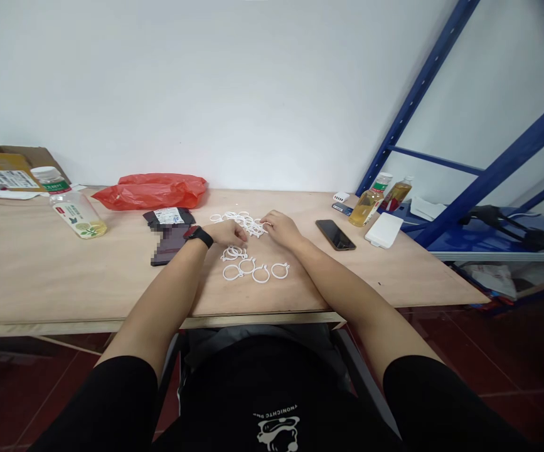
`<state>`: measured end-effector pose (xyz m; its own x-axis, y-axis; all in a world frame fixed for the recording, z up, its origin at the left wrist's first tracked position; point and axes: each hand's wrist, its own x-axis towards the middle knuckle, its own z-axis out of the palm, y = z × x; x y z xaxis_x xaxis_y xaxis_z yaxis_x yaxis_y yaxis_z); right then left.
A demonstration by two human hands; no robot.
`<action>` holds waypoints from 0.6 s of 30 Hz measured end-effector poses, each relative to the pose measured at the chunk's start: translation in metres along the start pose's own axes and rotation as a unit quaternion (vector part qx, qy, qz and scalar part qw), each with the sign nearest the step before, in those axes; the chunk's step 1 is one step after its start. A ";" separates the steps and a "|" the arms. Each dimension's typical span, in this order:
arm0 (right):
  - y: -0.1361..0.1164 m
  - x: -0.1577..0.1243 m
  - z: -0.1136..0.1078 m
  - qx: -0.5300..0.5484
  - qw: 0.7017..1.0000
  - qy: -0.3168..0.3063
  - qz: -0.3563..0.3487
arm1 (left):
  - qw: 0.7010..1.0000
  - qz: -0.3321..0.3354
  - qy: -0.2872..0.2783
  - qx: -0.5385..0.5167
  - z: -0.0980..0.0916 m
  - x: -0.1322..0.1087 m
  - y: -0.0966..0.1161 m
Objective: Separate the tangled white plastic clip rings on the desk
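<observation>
White plastic curtain rings with small eyelets lie in a heap (248,221) on the wooden table. Nearer the front edge is a looser group, among them a single curtain ring (261,282). My left hand (228,233), a black watch at its wrist, is curled above the table between heap and loose group; what its fingers hold, if anything, is hidden. At the heap's right side, my right hand (282,230) has its fingertips pinched on a curtain ring there.
Left of the hands are a red plastic bag (154,191), a dark package (169,217), a tilted drink bottle (76,207) and a cardboard box (15,169). On the right lie a phone (336,235), a white case (384,230) and another bottle (368,204), beside a blue metal rack (488,188).
</observation>
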<state>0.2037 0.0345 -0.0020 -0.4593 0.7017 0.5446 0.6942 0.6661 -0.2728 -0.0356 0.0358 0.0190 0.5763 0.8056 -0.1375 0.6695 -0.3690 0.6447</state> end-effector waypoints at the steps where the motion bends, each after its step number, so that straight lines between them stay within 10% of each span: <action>1: 0.001 -0.001 0.001 -0.005 1.000 -0.005 0.003 | 1.000 -0.011 -0.019 -0.001 0.000 0.000 -0.001; 10: -0.005 -0.002 0.000 0.039 0.999 0.006 -0.008 | 0.999 0.040 -0.030 -0.009 0.003 0.007 -0.006; 18: -0.007 -0.003 -0.003 0.073 0.997 0.010 -0.020 | 0.993 0.067 0.098 -0.003 0.009 0.013 -0.003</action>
<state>0.2014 0.0272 0.0005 -0.4730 0.6700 0.5721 0.5870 0.7239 -0.3624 -0.0258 0.0431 0.0084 0.5571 0.8246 0.0980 0.5903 -0.4763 0.6517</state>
